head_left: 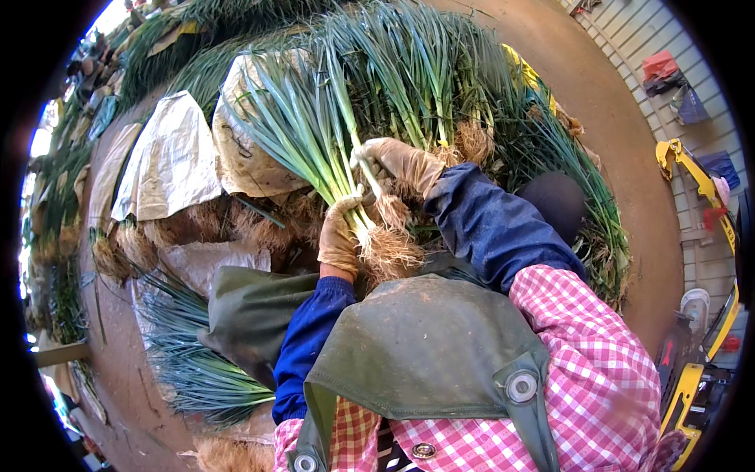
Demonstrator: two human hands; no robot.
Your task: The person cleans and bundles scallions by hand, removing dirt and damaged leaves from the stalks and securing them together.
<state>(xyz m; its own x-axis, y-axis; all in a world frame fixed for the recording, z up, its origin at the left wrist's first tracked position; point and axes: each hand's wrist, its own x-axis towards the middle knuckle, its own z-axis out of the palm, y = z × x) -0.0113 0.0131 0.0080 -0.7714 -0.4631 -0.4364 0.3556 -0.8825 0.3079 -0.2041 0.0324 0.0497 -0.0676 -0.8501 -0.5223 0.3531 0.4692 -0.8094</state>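
My left hand, in a tan glove, is closed around the white lower stems of a bunch of green onions. Its pale, stringy roots hang toward my apron, and the long leaves fan away to the far left. Just right of it, my gloved right hand grips a single green onion stalk near its base, partly over the bunch. Its small root tuft shows below that hand. A large pile of green onions lies right beyond both hands.
Cream sacks cover more onions at the left, roots poking out. Another heap of green onions lies by my left knee. A dark round object sits beside my right sleeve. A yellow metal frame stands along the tiled wall at the right.
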